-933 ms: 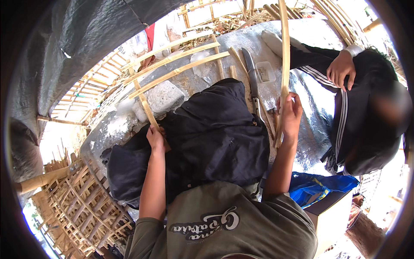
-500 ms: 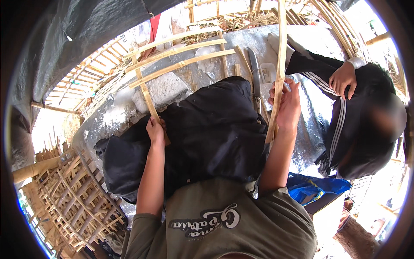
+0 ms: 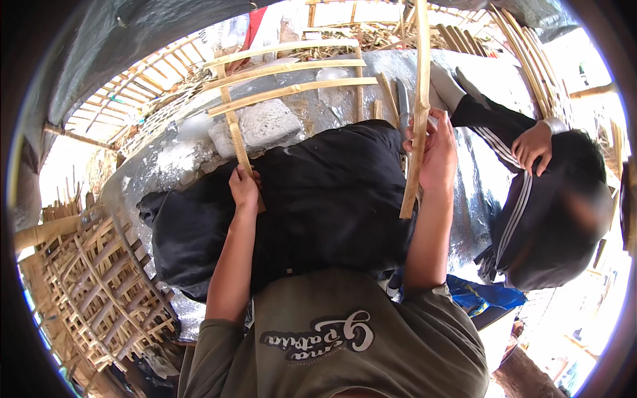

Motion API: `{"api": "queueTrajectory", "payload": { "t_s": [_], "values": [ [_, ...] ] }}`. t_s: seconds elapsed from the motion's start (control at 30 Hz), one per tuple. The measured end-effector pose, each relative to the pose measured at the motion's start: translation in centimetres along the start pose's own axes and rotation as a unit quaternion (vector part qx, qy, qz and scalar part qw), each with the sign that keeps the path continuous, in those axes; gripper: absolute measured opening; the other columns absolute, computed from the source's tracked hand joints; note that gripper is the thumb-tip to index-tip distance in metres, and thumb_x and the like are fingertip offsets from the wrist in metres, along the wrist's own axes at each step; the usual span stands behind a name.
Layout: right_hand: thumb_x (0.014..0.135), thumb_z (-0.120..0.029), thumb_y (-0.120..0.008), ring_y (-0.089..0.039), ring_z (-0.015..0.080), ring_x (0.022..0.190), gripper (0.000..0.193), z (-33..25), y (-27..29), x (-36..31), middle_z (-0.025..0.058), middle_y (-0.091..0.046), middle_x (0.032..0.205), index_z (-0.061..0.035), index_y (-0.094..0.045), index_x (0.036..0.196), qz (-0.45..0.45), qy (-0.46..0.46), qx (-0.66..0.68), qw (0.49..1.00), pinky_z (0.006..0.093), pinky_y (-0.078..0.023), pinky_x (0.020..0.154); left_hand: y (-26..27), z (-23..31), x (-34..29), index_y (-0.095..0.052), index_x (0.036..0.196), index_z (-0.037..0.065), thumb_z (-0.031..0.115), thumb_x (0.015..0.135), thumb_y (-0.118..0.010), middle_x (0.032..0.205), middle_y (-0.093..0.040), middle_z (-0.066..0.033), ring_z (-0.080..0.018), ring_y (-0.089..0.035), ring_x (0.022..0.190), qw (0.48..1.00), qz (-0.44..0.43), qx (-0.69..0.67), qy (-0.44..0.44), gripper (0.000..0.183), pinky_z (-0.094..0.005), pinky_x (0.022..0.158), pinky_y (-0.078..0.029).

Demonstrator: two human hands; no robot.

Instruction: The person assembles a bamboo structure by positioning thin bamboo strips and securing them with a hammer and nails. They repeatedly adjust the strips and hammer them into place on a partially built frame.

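My left hand is closed round the near end of a side strip of a ladder-like bamboo frame, whose several crosspieces lie beyond my lap. My right hand holds a long, separate bamboo strip raised nearly upright, its lower end hanging over the edge of the black cloth on my lap. The thumb and fingers grip the strip, with the fingertips partly behind it. A knife lies just left of this strip, partly hidden by the cloth and my hand.
A pale stone block rests under the frame on the grey plastic sheet. To the right sits a person in dark clothes, one hand on a knee. Woven bamboo stands at left, and a blue bag is beside my right arm.
The strip in my right hand has shifted left toward the frame and the knife. My left hand keeps its hold on the frame. The whole view has turned slightly.
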State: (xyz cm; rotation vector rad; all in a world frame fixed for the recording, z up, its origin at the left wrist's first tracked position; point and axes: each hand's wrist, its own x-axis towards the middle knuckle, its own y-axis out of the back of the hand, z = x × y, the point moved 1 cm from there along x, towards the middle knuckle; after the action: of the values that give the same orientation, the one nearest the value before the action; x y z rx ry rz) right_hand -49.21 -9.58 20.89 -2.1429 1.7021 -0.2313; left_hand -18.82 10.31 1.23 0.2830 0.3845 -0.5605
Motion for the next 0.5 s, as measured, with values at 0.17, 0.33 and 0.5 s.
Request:
{"api": "queueTrajectory", "payload": {
  "t_s": [0.17, 0.33, 0.5],
  "values": [
    [0.108, -0.042, -0.044, -0.061, 0.0191, 0.075, 0.042, 1.8, -3.2, 0.1, 0.0138, -0.064, 0.093, -0.0034, -0.051, 0.121, -0.079, -0.037, 0.041, 0.995, 0.0322, -0.049, 0.060, 0.0, -0.3, 0.2, -0.059, 0.095, 0.002, 0.031, 0.111, -0.036, 0.070, -0.060, -0.0052, -0.0123, -0.056, 0.053, 1.000, 0.017, 0.006, -0.013, 0.039, -0.0298, 0.050, -0.048],
    [0.108, -0.045, -0.043, -0.059, 0.0181, 0.074, 0.044, 3.1, -6.3, -0.4, 0.0125, -0.063, 0.092, -0.0039, -0.052, 0.120, -0.142, -0.068, 0.056, 0.986, 0.0314, -0.048, 0.060, -0.2, 0.3, -0.3, -0.058, 0.094, 0.001, 0.029, 0.110, -0.039, 0.069, -0.061, -0.0056, -0.0130, -0.058, 0.053, 0.999, 0.034, 0.027, -0.019, 0.037, -0.0303, 0.050, -0.049],
    [0.105, -0.030, -0.055, -0.060, 0.0128, 0.072, 0.027, 3.4, -8.2, -1.2, 0.0093, -0.065, 0.090, -0.0047, -0.053, 0.116, -0.154, -0.090, -0.015, 0.984, 0.0275, -0.047, 0.058, -0.3, 0.2, -0.4, -0.060, 0.095, 0.002, 0.028, 0.110, -0.039, 0.068, -0.062, -0.0060, -0.0129, -0.059, 0.053, 0.999, 0.038, 0.006, -0.009, 0.036, -0.0300, 0.050, -0.049]
  ]
}}
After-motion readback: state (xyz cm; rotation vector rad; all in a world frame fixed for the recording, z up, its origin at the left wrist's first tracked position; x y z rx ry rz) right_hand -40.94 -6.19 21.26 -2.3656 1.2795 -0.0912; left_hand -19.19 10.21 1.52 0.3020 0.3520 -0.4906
